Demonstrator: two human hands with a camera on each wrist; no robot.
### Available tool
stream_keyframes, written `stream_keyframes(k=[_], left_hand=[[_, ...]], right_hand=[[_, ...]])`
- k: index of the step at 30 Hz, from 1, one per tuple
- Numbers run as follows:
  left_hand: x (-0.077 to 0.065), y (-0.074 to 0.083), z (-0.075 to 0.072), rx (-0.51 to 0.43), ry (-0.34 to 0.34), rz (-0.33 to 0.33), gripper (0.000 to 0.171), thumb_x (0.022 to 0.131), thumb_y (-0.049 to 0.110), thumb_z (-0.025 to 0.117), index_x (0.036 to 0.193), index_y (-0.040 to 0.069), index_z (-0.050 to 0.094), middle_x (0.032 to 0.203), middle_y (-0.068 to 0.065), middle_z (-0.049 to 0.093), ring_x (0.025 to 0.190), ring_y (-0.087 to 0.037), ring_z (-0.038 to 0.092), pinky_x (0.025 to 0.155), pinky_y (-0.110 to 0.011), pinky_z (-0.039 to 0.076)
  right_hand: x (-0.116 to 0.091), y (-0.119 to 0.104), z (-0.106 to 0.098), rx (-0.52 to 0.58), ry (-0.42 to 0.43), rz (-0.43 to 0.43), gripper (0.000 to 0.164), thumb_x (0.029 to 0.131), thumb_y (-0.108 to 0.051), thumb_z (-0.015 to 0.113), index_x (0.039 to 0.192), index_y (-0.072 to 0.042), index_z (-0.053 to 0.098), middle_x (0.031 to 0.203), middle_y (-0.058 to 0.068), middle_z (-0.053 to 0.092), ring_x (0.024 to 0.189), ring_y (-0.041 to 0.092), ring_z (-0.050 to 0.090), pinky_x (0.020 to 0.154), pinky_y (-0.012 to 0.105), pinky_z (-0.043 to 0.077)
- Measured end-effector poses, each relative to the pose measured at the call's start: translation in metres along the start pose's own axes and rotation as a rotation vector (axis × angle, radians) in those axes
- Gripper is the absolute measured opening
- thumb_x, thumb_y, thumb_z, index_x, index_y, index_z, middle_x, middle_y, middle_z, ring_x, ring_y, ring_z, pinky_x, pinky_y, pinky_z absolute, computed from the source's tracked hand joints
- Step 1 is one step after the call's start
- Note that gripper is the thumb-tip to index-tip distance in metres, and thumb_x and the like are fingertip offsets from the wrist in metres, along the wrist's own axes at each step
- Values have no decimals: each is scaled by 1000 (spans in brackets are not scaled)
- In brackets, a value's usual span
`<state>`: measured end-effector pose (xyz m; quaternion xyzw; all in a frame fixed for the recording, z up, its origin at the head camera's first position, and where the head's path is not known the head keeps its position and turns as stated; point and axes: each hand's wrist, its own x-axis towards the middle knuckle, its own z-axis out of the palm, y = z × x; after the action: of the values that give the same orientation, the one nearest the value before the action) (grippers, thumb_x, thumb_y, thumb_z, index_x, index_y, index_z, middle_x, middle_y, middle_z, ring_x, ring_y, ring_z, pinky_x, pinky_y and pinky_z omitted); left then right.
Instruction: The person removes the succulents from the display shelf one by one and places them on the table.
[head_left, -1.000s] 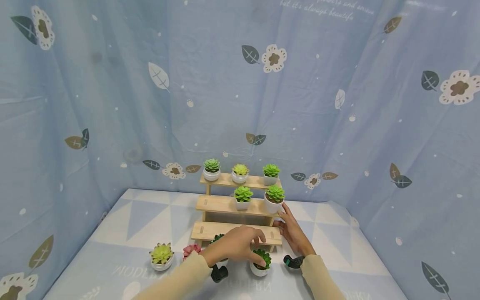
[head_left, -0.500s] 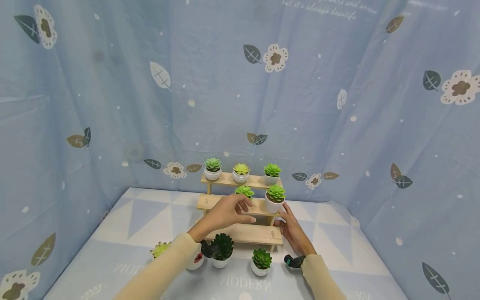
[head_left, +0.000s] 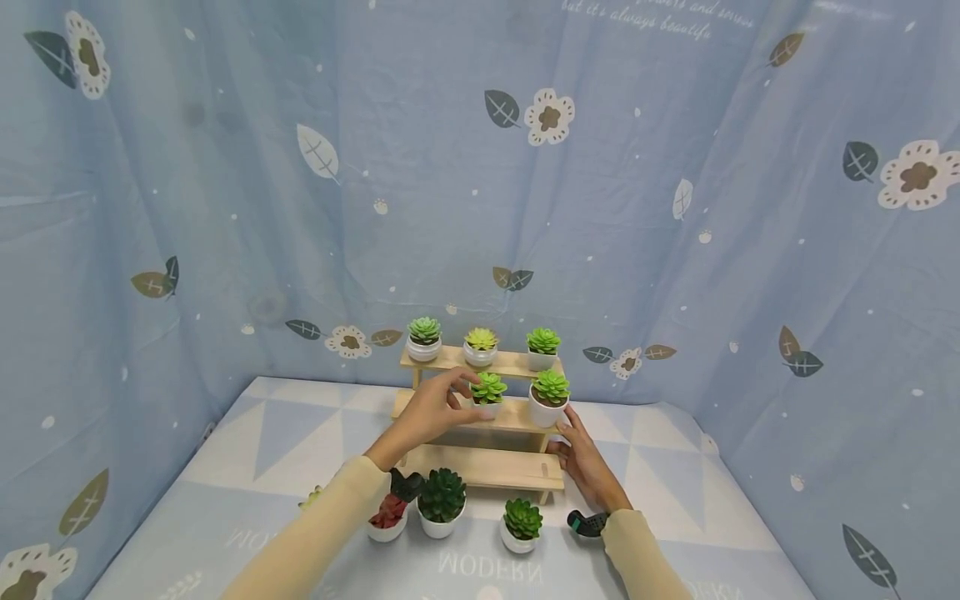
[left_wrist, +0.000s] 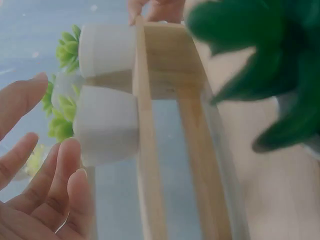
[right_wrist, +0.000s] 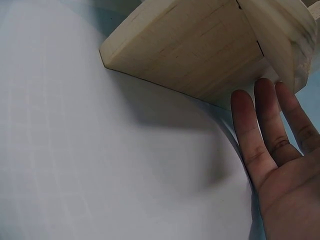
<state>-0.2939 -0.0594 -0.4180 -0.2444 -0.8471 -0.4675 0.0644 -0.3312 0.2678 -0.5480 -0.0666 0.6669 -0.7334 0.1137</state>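
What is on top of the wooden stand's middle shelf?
Two green potted succulents: one near the centre, one at the right end. In the head view, the left hand hides part of the shelf left of centre.

The backdrop curtain (head_left: 420,250) is soft blue, printed with brown-centred white flowers, grey and brown leaves and white specks; white and blue triangles pattern the tablecloth (head_left: 285,433). The plant stand (head_left: 480,468) is pale blond wood. White pots (head_left: 546,412) hold middle-tier succulents (head_left: 551,386) — bright lime green — while the front row mixes a red succulent (head_left: 388,512) with dark green rosettes (head_left: 442,496). The sleeves (head_left: 647,557) are cream.
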Motion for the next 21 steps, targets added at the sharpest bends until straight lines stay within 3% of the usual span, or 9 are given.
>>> stream_keyframes(k=[9, 21], left_hand=[[5, -16, 0, -60, 23, -70, 65, 88, 31, 85, 141, 11, 55, 111, -8, 63, 85, -18, 64, 70, -37, 56], [8, -28, 5, -117, -21, -138, 65, 90, 36, 83, 144, 11, 56, 120, -8, 60, 91, -20, 63, 71, -37, 55]], right_hand=[[1, 0, 0, -3, 25, 1, 73, 106, -51, 51, 165, -39, 9, 156, 16, 35, 120, 36, 56, 93, 48, 52], [0, 1, -1, -8, 15, -4, 74, 106, -50, 52, 165, -36, 10, 151, 19, 37, 114, 32, 57, 89, 44, 52]])
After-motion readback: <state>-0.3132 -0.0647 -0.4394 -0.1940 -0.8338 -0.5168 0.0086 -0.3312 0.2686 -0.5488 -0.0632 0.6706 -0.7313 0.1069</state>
